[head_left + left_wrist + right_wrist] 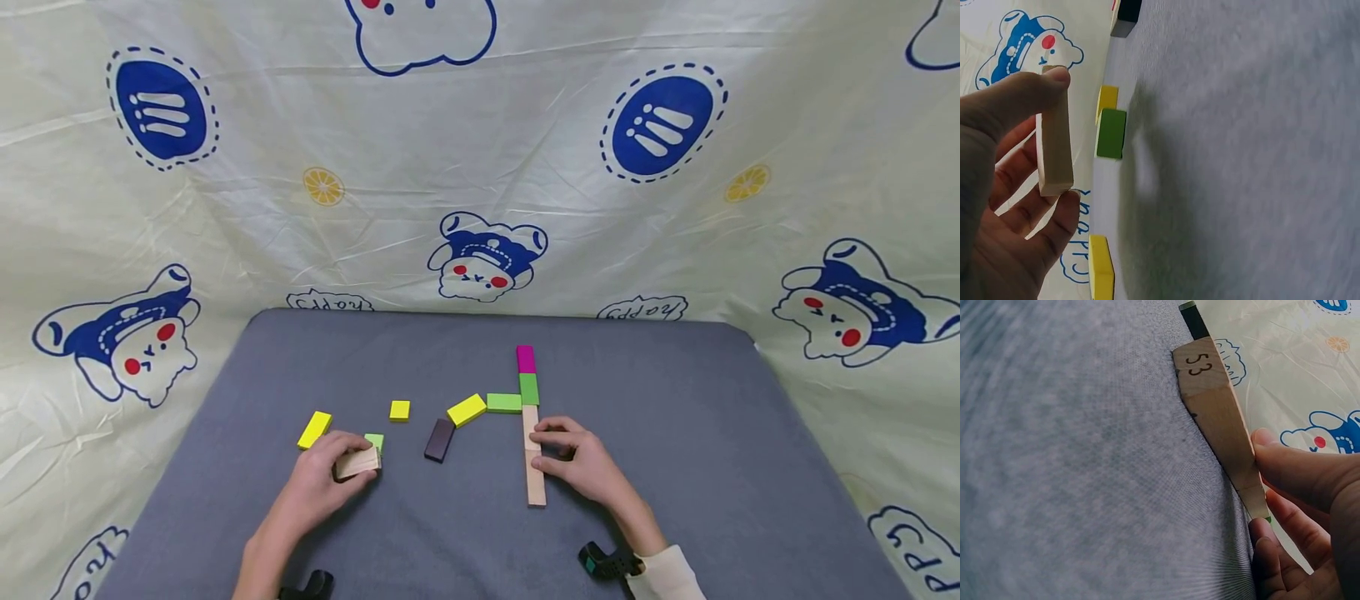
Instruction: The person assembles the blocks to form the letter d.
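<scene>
My left hand (pixel 322 479) holds a plain wooden block (pixel 357 462) between thumb and fingers. In the left wrist view, the thumb lies at one end of that wooden block (pixel 1055 144) and a fingertip at the other, with its shadow on the cloth. Beside it is a partly hidden light green block (pixel 375 442). My right hand (pixel 588 462) touches the side of two plain wooden blocks (pixel 535 483) lying end to end, its thumb and fingers bent loosely. One wooden block (pixel 1197 365) is marked 53 in the right wrist view.
A green block (pixel 528 389) and a magenta block (pixel 526 359) extend the wooden line. Another green block (pixel 504 403) and a yellow block (pixel 467 410) branch left, meeting a dark block (pixel 439 440). Two yellow blocks (pixel 400 410) lie apart on the grey cloth (pixel 675 417). A patterned sheet hangs behind.
</scene>
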The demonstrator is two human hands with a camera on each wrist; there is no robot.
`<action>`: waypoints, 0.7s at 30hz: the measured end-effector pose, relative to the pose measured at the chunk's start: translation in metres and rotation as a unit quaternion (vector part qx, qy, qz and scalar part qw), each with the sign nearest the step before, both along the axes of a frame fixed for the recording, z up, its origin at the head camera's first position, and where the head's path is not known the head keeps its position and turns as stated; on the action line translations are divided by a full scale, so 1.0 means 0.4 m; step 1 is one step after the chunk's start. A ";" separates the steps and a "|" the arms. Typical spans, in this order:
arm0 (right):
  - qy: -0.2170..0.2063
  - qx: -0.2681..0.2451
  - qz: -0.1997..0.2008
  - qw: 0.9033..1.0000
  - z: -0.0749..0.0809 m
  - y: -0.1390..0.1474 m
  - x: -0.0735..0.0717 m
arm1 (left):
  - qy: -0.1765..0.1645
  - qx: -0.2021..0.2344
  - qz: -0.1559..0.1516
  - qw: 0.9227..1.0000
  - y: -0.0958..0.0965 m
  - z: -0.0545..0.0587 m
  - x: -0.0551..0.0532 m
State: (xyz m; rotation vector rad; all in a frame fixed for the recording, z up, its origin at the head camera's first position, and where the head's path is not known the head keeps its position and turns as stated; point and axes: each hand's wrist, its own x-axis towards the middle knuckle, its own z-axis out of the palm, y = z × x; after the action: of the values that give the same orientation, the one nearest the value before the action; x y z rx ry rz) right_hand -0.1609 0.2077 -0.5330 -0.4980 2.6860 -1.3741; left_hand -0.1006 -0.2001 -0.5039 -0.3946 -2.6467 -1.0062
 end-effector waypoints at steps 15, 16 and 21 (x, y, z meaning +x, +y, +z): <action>0.006 -0.005 0.003 1.000 -0.005 0.001 0.001 | -0.044 0.021 -0.013 0.999 0.047 -0.002 0.009; 0.005 -0.005 0.002 1.000 -0.005 0.002 0.000 | -0.042 0.021 -0.015 0.999 0.050 -0.002 0.009; 0.000 -0.004 0.001 1.000 -0.003 0.004 0.000 | -0.029 0.022 -0.024 0.999 0.063 -0.003 0.008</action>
State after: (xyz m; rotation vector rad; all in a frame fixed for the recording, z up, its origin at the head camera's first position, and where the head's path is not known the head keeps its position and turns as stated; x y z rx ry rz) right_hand -0.1609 0.2092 -0.5341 -0.5009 2.6810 -1.3842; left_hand -0.0973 -0.1749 -0.5052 -0.4267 -2.6739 -1.1046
